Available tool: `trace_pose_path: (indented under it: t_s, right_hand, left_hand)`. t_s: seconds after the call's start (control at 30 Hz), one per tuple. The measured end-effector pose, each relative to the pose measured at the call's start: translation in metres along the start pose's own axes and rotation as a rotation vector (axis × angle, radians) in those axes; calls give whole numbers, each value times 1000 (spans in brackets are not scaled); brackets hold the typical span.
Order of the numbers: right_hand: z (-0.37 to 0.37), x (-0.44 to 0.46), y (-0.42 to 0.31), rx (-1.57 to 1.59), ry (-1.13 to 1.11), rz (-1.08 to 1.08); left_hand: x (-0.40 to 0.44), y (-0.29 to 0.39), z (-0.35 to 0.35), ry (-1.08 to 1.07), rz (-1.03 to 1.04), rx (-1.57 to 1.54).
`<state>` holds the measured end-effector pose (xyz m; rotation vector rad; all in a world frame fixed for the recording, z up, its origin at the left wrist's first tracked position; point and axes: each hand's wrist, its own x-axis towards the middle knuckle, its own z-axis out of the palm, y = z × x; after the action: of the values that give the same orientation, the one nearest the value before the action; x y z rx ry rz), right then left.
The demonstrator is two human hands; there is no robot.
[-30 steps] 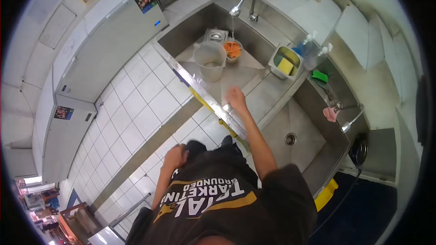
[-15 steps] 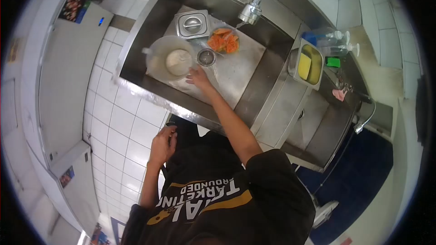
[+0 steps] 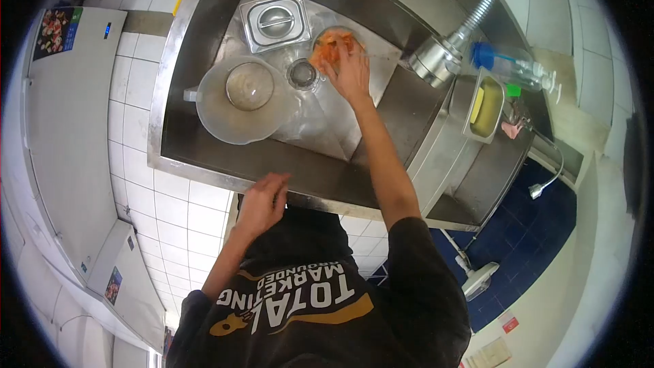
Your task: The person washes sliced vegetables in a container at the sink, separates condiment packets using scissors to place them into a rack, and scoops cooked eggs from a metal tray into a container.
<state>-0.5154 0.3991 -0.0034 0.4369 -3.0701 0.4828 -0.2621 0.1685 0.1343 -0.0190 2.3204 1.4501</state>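
Note:
My right hand is over a heap of orange shreds or peelings in the sink, fingers spread and touching it; their tips are partly hidden. The shreds seem to lie in a shallow clear dish. My left hand hovers at the sink's front edge, fingers apart, holding nothing. Left of the shreds is a small round metal cup or strainer. A large translucent plastic jug with a side handle stands farther left, with a round pale shape inside that I cannot make out. Behind it lies a square steel pan lid.
A tap with a flexible hose and metal spray head hangs over the sink's right side. On the ledge are a steel container with something yellow inside, pump bottles, a green sponge and a pink cloth.
My right hand has moved from beside the jug, back and right, onto the orange shreds. My left hand has risen to the sink edge. The view has shifted closer to the sink.

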Motion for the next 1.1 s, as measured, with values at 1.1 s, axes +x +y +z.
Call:
trace_pose_path:
  t_s: [1.1]
  right_hand:
    - [108,56,50,-158,-297,188]
  left_hand:
    - [330,-18,130,462,-137,87]
